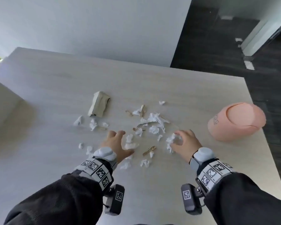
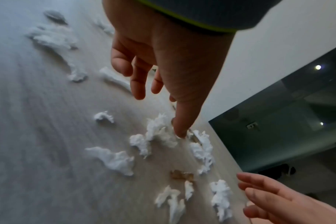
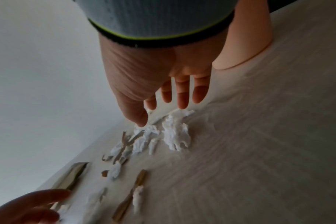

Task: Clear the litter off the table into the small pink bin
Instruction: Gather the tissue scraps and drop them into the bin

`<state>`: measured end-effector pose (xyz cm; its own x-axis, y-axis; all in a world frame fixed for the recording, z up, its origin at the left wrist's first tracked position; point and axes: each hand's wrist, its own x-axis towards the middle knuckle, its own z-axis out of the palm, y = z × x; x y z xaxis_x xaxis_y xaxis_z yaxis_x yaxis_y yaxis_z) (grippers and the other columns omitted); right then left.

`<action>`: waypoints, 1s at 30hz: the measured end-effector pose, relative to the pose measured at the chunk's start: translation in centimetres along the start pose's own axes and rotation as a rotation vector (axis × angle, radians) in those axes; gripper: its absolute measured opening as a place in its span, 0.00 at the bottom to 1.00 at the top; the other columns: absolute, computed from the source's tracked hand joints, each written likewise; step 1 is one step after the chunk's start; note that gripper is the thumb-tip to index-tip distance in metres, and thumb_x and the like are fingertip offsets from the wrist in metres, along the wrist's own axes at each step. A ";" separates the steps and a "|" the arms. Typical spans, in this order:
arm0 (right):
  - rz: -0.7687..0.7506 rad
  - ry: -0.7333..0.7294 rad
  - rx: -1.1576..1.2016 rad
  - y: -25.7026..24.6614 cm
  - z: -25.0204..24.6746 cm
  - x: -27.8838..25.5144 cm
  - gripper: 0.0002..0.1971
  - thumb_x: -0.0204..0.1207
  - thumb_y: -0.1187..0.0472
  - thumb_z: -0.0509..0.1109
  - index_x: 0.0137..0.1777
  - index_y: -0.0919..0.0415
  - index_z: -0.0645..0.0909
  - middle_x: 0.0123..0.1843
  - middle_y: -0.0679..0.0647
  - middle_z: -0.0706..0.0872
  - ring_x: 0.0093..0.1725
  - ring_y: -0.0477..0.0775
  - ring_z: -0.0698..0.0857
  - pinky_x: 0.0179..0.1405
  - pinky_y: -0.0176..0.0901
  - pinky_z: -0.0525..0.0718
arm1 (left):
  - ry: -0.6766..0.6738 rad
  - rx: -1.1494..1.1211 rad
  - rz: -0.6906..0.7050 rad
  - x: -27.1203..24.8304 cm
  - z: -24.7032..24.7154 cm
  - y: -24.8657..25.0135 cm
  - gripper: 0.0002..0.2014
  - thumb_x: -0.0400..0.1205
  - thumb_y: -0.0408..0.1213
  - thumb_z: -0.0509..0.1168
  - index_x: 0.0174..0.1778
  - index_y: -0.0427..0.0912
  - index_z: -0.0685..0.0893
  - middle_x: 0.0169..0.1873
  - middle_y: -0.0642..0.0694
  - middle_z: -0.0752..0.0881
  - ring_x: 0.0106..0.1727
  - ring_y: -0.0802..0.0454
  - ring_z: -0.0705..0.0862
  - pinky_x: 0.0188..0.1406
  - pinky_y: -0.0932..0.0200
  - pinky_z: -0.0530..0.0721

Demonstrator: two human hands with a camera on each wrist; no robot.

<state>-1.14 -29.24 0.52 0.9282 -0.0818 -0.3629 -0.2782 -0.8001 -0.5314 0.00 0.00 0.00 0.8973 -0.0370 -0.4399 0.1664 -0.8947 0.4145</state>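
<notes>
White tissue scraps (image 1: 153,129) and brown paper bits (image 1: 149,150) lie scattered over the middle of the pale table (image 1: 55,88). The small pink bin (image 1: 235,120) stands at the right edge, lid closed. My left hand (image 1: 125,142) is spread low over a tissue wad (image 2: 159,130), and its thumb tip touches the wad. My right hand (image 1: 176,138) hovers over another white wad (image 3: 175,131) beside the bin (image 3: 246,45), fingers extended and thumb tip at the tissue. Neither hand holds anything.
A crumpled brown paper bag (image 1: 99,103) lies behind the scraps at centre left. A beige box-like block (image 1: 5,111) stands at the table's left. The table's right edge drops to dark floor (image 1: 266,75) just past the bin.
</notes>
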 end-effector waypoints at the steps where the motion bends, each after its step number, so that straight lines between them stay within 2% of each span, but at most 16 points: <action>1: 0.020 0.027 0.008 0.1 0.2 0.0 0.26 0.68 0.51 0.74 0.68 0.48 0.77 0.70 0.50 0.72 0.63 0.54 0.80 0.63 0.45 0.76 | -0.023 0.049 -0.001 0.1 0.0 -0.2 0.45 0.67 0.62 0.76 0.79 0.57 0.65 0.72 0.48 0.69 0.51 0.46 0.85 0.48 0.52 0.85; 4: 0.087 0.023 0.007 0.3 1.0 -0.2 0.31 0.68 0.55 0.74 0.73 0.48 0.73 0.73 0.50 0.69 0.66 0.54 0.79 0.64 0.47 0.77 | -0.125 0.152 0.064 0.9 0.8 -1.1 0.48 0.66 0.60 0.77 0.80 0.59 0.61 0.72 0.48 0.68 0.50 0.48 0.84 0.48 0.52 0.86; 7: 0.107 -0.023 -0.039 0.6 2.2 -0.2 0.33 0.69 0.59 0.72 0.76 0.47 0.70 0.76 0.51 0.67 0.67 0.54 0.78 0.67 0.47 0.76 | -0.158 0.175 0.150 2.0 1.3 -1.4 0.45 0.69 0.56 0.76 0.80 0.62 0.61 0.69 0.50 0.70 0.45 0.51 0.81 0.46 0.53 0.87; 9: 0.090 -0.059 -0.057 0.6 2.9 -0.3 0.32 0.69 0.62 0.70 0.75 0.46 0.72 0.75 0.50 0.67 0.64 0.53 0.80 0.66 0.45 0.76 | -0.156 0.170 0.168 2.6 1.4 -1.5 0.40 0.73 0.54 0.75 0.79 0.63 0.63 0.68 0.51 0.71 0.45 0.51 0.82 0.47 0.52 0.87; 12: 0.028 -0.111 -0.066 0.3 3.8 0.1 0.24 0.71 0.66 0.68 0.68 0.48 0.79 0.68 0.48 0.73 0.48 0.50 0.82 0.57 0.43 0.80 | -0.168 0.132 0.189 3.5 1.3 -1.3 0.26 0.77 0.51 0.72 0.71 0.62 0.74 0.63 0.55 0.75 0.46 0.50 0.84 0.50 0.49 0.87; 15: -0.057 -0.194 -0.100 -0.2 4.3 0.9 0.15 0.74 0.64 0.68 0.59 0.51 0.85 0.55 0.47 0.78 0.49 0.52 0.83 0.54 0.44 0.80 | -0.194 0.107 0.213 4.1 1.3 -0.9 0.14 0.79 0.49 0.69 0.61 0.59 0.82 0.56 0.56 0.78 0.50 0.48 0.86 0.51 0.50 0.85; 17: -0.130 -0.206 -0.094 -0.6 4.2 1.4 0.11 0.74 0.62 0.69 0.54 0.52 0.87 0.50 0.45 0.77 0.49 0.51 0.82 0.50 0.41 0.77 | -0.168 0.086 0.249 4.4 1.2 -0.4 0.09 0.79 0.48 0.69 0.54 0.56 0.86 0.54 0.56 0.77 0.51 0.47 0.86 0.47 0.52 0.83; 19: -0.229 -0.146 -0.108 -1.0 3.7 2.0 0.07 0.73 0.61 0.72 0.49 0.52 0.88 0.54 0.45 0.79 0.53 0.50 0.78 0.51 0.43 0.76 | -0.127 0.097 0.298 4.7 0.7 0.4 0.06 0.79 0.47 0.70 0.49 0.54 0.89 0.59 0.55 0.76 0.53 0.47 0.84 0.46 0.56 0.79; 21: -0.312 -0.108 -0.150 -1.4 2.8 3.1 0.04 0.71 0.59 0.74 0.44 0.51 0.89 0.68 0.47 0.77 0.62 0.52 0.75 0.58 0.49 0.77 | -0.115 0.135 0.335 5.1 0.1 1.4 0.05 0.79 0.46 0.70 0.49 0.55 0.89 0.71 0.55 0.71 0.60 0.47 0.81 0.50 0.55 0.80; 23: -0.348 -0.138 -0.218 -2.2 1.9 4.1 0.03 0.71 0.56 0.74 0.41 0.49 0.89 0.82 0.44 0.65 0.71 0.55 0.70 0.64 0.55 0.77 | -0.151 0.190 0.369 5.5 -0.7 2.4 0.07 0.80 0.46 0.69 0.51 0.57 0.90 0.82 0.57 0.62 0.68 0.48 0.77 0.58 0.50 0.83; 24: -0.358 -0.168 -0.256 -2.6 1.7 4.9 0.03 0.71 0.55 0.73 0.40 0.48 0.88 0.85 0.43 0.59 0.75 0.56 0.66 0.66 0.56 0.76 | -0.176 0.234 0.386 5.9 -0.9 2.8 0.08 0.80 0.47 0.68 0.53 0.58 0.90 0.84 0.58 0.58 0.70 0.48 0.76 0.60 0.49 0.84; 25: -0.356 -0.197 -0.289 -2.9 1.5 5.6 0.03 0.72 0.55 0.72 0.40 0.48 0.88 0.86 0.41 0.55 0.78 0.56 0.63 0.68 0.56 0.75 | -0.198 0.279 0.403 6.4 -1.0 3.4 0.09 0.80 0.48 0.68 0.54 0.59 0.90 0.85 0.60 0.56 0.71 0.49 0.75 0.61 0.48 0.84; 27: -0.340 -0.226 -0.339 -3.5 1.8 6.5 0.04 0.71 0.55 0.71 0.41 0.47 0.88 0.86 0.41 0.56 0.80 0.57 0.59 0.70 0.56 0.73 | -0.229 0.334 0.443 7.2 -1.0 4.2 0.10 0.80 0.49 0.68 0.56 0.58 0.89 0.84 0.60 0.60 0.71 0.49 0.75 0.60 0.48 0.84; 30: -0.353 -0.224 -0.335 -3.2 2.9 7.1 0.06 0.72 0.57 0.71 0.45 0.49 0.88 0.78 0.47 0.71 0.75 0.59 0.66 0.68 0.50 0.72 | -0.246 0.308 0.469 8.2 -0.3 4.8 0.11 0.80 0.46 0.69 0.58 0.54 0.87 0.75 0.56 0.73 0.67 0.48 0.79 0.59 0.48 0.84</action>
<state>5.59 -25.58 -2.57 0.8657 0.3256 -0.3802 0.1692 -0.9051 -0.3900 8.23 -4.49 -1.36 0.7194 -0.5268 -0.4528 -0.3824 -0.8445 0.3750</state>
